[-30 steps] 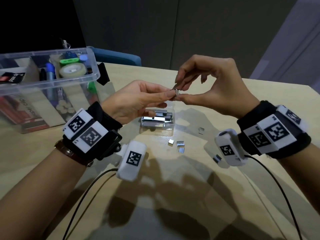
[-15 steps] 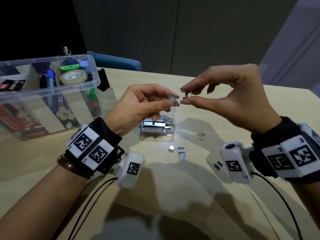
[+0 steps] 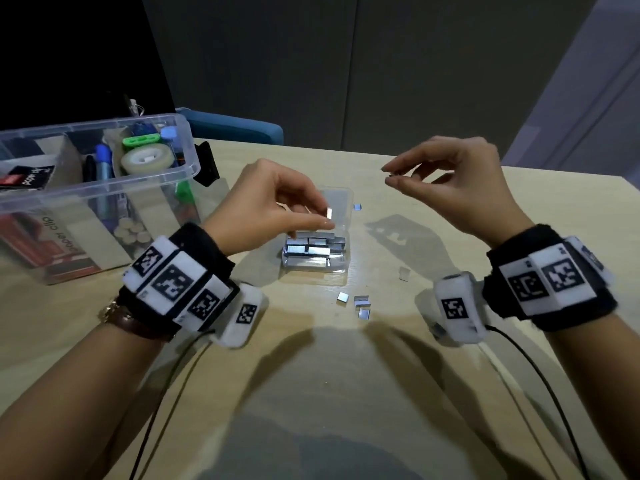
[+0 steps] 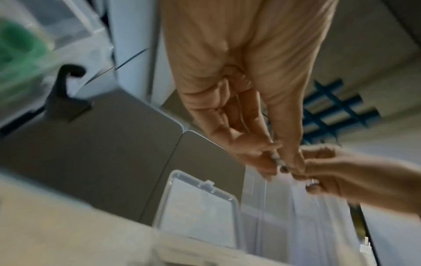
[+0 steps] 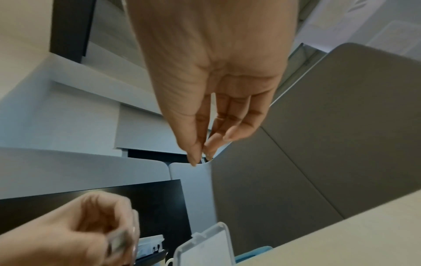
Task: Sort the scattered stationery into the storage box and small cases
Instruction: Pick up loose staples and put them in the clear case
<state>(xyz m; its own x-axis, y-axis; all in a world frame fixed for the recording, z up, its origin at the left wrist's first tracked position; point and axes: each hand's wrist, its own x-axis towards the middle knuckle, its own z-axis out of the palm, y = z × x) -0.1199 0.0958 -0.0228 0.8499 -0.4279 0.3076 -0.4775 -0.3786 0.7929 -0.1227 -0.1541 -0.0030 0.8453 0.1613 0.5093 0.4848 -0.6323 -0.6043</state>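
Two hands work above the open clear plastic case (image 3: pixel 337 216) of silver staple blocks: left hand (image 3: pixel 273 202), nearer, directly over it, pinches a staple strip (image 3: pixel 329 213); right hand (image 3: pixel 446 188), off rightward, pinches a fragment.

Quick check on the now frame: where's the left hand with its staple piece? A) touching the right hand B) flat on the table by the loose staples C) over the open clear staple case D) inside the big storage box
C: in the head view the left hand pinches a small staple piece just above the open staple case, apart from the right hand.
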